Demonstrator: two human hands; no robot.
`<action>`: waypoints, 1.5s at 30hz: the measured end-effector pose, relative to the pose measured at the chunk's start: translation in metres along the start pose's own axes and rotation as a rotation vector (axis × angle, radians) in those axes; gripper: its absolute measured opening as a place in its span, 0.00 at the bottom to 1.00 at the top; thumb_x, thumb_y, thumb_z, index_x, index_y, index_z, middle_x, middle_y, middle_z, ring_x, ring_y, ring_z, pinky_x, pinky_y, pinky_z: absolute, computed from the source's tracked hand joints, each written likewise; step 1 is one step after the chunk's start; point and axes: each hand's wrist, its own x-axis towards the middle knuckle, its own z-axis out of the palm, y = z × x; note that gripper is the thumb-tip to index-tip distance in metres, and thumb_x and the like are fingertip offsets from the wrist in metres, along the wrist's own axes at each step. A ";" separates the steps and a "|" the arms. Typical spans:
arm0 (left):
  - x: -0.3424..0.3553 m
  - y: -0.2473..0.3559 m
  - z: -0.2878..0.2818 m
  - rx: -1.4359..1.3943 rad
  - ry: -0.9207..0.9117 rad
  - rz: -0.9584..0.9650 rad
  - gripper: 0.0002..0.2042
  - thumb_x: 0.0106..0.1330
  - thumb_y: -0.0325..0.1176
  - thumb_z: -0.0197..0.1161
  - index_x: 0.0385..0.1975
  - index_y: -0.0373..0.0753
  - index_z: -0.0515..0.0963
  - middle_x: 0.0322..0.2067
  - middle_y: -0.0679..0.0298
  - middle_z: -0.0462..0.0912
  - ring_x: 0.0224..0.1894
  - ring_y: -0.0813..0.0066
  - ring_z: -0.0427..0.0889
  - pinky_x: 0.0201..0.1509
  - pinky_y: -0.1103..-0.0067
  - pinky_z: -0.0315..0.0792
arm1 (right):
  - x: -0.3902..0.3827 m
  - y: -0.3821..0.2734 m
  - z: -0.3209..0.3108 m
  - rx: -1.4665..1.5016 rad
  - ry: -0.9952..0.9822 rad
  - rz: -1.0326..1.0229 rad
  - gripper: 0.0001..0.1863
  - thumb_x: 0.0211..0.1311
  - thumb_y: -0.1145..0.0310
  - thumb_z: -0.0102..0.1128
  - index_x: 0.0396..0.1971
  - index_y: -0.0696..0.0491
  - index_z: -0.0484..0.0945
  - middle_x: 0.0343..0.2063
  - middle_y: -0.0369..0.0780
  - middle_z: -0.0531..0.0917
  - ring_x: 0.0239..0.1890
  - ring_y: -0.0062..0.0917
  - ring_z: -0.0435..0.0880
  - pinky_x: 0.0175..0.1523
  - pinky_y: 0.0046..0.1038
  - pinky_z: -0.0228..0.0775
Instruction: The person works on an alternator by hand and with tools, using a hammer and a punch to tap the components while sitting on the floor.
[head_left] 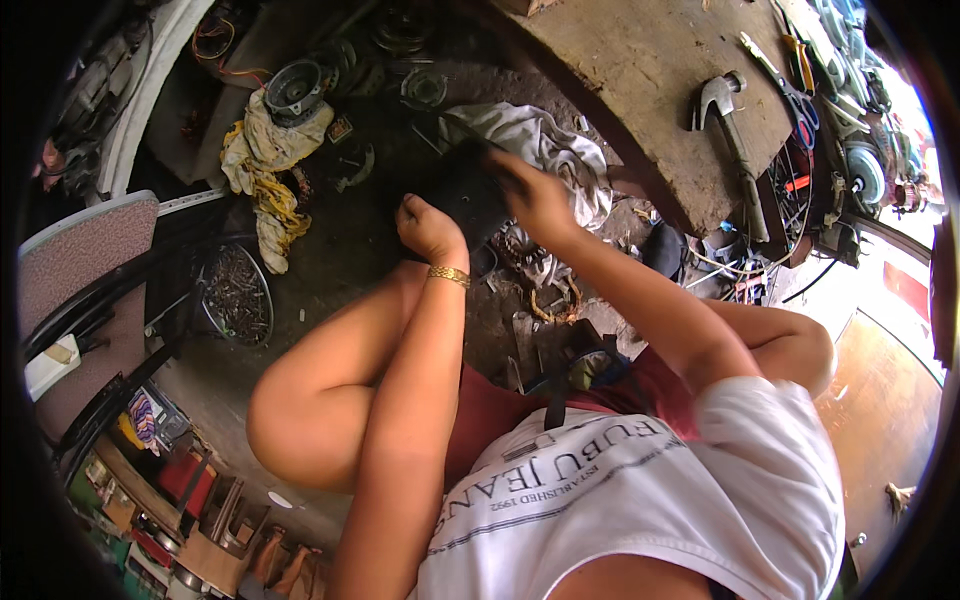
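The fingers of the left hand (432,230) curl closed on the near left edge of a black, flat-faced object (468,195), gripping it, with the thumb uppermost. The right hand (538,203) is blurred at the object's right side, its fingers bent toward the upper edge; I cannot tell whether they grip it or only touch it. The object is above the dark floor (330,290), in front of the person's bent legs, and its far side merges into shadow. A gold bracelet (449,274) circles the left wrist. Beyond the right hand, a crumpled pale cloth (575,150) lies on the floor. To the far left, a round metal part (293,90) sits on a yellow-stained cloth (262,160), and nearer, outside the left knee, stands a bowl (268,285) of small metal pieces (235,300). On the desk (620,80) at the upper right, a claw hammer (740,160) lies near the edge, with red-and-blue-handled scissors (803,118) just beside it.
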 end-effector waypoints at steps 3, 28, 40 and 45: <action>0.012 0.028 -0.006 0.129 -0.053 -0.161 0.22 0.68 0.39 0.44 0.39 0.21 0.77 0.39 0.35 0.79 0.43 0.40 0.78 0.52 0.64 0.70 | 0.010 -0.001 0.015 -0.068 -0.007 -0.049 0.21 0.58 0.83 0.53 0.52 0.53 0.74 0.46 0.46 0.82 0.49 0.32 0.81 0.51 0.27 0.71; 0.007 0.000 -0.007 0.043 0.029 -0.036 0.20 0.66 0.38 0.46 0.34 0.22 0.78 0.36 0.37 0.80 0.39 0.41 0.79 0.48 0.64 0.71 | -0.057 -0.039 -0.062 -0.131 -0.107 0.050 0.18 0.61 0.83 0.51 0.51 0.56 0.75 0.43 0.46 0.84 0.46 0.32 0.84 0.49 0.28 0.74; 0.006 0.002 -0.009 -0.016 0.047 -0.069 0.20 0.64 0.38 0.46 0.29 0.24 0.77 0.33 0.38 0.80 0.37 0.40 0.77 0.43 0.61 0.69 | -0.084 -0.082 -0.110 -0.107 -0.175 0.135 0.19 0.59 0.86 0.48 0.50 0.59 0.74 0.39 0.48 0.83 0.43 0.29 0.84 0.49 0.26 0.72; -0.002 0.003 0.003 0.047 -0.016 -0.021 0.19 0.64 0.37 0.45 0.27 0.24 0.77 0.33 0.38 0.79 0.36 0.41 0.77 0.42 0.62 0.70 | 0.003 0.019 -0.007 -0.054 -0.028 -0.113 0.17 0.61 0.80 0.54 0.51 0.59 0.73 0.46 0.47 0.81 0.51 0.31 0.79 0.58 0.27 0.66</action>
